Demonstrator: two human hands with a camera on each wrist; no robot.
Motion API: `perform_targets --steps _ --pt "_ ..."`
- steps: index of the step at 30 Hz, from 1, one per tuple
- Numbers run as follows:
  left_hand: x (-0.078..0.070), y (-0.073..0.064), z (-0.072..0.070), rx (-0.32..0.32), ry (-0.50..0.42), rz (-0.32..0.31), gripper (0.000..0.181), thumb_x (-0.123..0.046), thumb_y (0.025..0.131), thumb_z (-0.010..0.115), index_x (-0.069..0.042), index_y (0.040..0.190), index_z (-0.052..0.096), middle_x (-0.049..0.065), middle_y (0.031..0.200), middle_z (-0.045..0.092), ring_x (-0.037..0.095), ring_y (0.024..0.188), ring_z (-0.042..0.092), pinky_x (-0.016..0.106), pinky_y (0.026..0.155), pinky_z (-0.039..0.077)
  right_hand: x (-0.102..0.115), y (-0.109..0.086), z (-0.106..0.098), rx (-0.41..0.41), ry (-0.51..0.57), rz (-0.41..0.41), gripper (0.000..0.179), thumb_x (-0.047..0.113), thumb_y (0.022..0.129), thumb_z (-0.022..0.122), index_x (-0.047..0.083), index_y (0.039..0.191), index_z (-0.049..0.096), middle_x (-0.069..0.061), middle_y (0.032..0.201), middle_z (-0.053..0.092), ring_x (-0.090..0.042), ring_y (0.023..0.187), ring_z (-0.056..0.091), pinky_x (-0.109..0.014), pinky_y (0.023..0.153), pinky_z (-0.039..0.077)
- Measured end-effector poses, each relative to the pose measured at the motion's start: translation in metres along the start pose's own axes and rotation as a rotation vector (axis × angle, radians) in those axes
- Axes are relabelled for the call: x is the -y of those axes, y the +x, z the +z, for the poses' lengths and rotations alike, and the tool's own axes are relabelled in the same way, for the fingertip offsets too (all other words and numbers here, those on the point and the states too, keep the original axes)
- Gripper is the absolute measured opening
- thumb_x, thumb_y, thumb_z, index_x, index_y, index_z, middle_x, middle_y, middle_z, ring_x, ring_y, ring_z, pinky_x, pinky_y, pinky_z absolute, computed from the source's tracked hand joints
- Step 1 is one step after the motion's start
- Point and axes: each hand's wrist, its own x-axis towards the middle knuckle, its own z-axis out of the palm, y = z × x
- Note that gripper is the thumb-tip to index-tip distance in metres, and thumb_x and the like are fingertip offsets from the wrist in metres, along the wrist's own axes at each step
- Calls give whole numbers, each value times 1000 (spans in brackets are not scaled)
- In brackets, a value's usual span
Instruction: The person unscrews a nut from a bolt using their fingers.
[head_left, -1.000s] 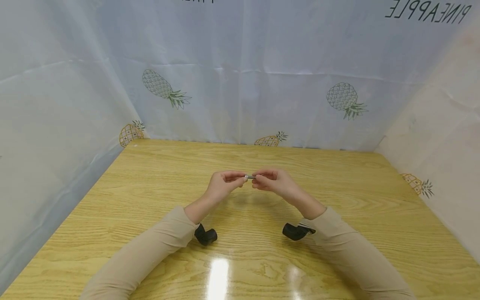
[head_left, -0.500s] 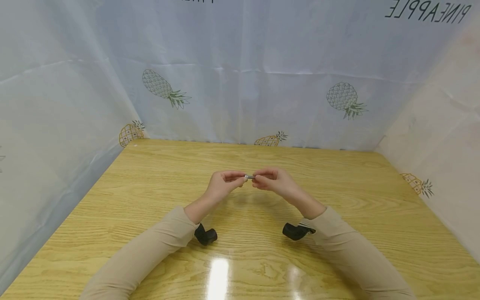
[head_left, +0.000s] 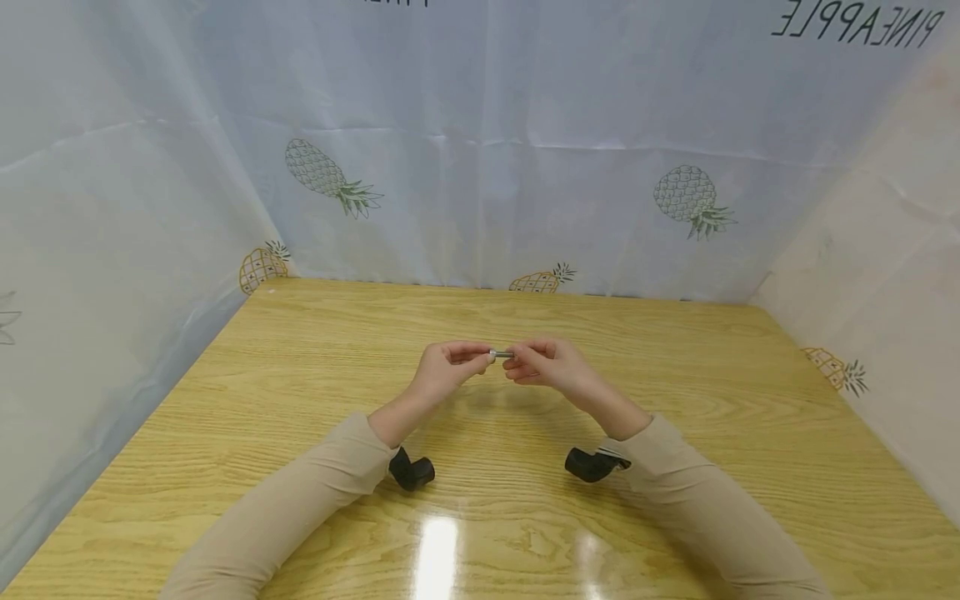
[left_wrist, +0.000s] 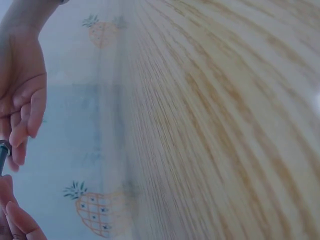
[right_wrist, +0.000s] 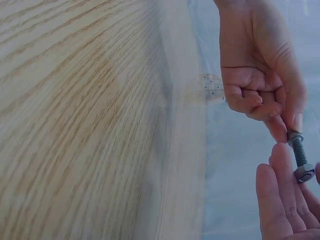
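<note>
A metal bolt point(right_wrist: 299, 151) with a threaded shank is held lengthwise between the two hands, above the table. My left hand point(head_left: 442, 371) pinches its head end between thumb and fingers. At the other end sits a hex nut point(right_wrist: 304, 173), between the right hand's fingers and its thumb, which is cut off by the right wrist view's edge. My right hand point(head_left: 558, 367) pinches at this nut, its other fingers loosely extended. In the left wrist view the nut and part of the shank show at the left edge.
Beneath the hands is a wood-grain table point(head_left: 495, 517). A pale curtain point(head_left: 480, 183) printed with pineapples hangs behind it and along both sides. Black curved pieces, one left mount point(head_left: 412, 472) and one right mount point(head_left: 588, 464), stick out below the wrists.
The right hand's thumb and fingers have shifted slightly at the nut, and a little more of the bolt shows. My left hand stays in place.
</note>
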Motion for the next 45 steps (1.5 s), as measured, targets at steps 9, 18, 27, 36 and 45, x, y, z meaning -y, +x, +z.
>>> perform_targets --steps 9,18,27,36,45 --pt "2 1 0 5 -5 0 27 -17 88 65 -7 113 68 11 114 66 8 88 63 43 94 50 0 -2 -1 -42 -66 -23 37 15 92 60 2 125 55 -24 128 55 -30 113 59 -45 99 47" --pt "1 0 1 -6 -1 8 27 -19 88 66 -8 112 68 11 113 67 10 87 63 45 93 49 1 -1 0 -30 -45 4 39 23 97 51 -3 126 53 -26 122 59 -23 103 65 -38 92 52" --pt "1 -1 1 -14 1 11 26 -19 87 67 -8 110 69 10 110 68 10 86 63 44 92 50 -1 -2 -2 -35 -54 -7 36 15 90 62 3 124 56 -27 127 54 -38 113 58 -48 98 47" --pt "1 0 1 -3 -8 9 27 -19 87 66 -8 111 68 11 114 67 11 89 64 44 93 50 -2 0 -2 -33 -5 -17 41 23 97 52 -5 126 52 -28 124 57 -19 101 67 -37 92 52" --pt "2 -1 2 -9 -10 10 26 -18 87 67 -7 110 69 11 111 68 9 86 63 44 92 50 -3 -3 -3 -42 -23 -3 37 18 90 62 4 124 55 -19 128 55 -31 114 59 -42 98 48"
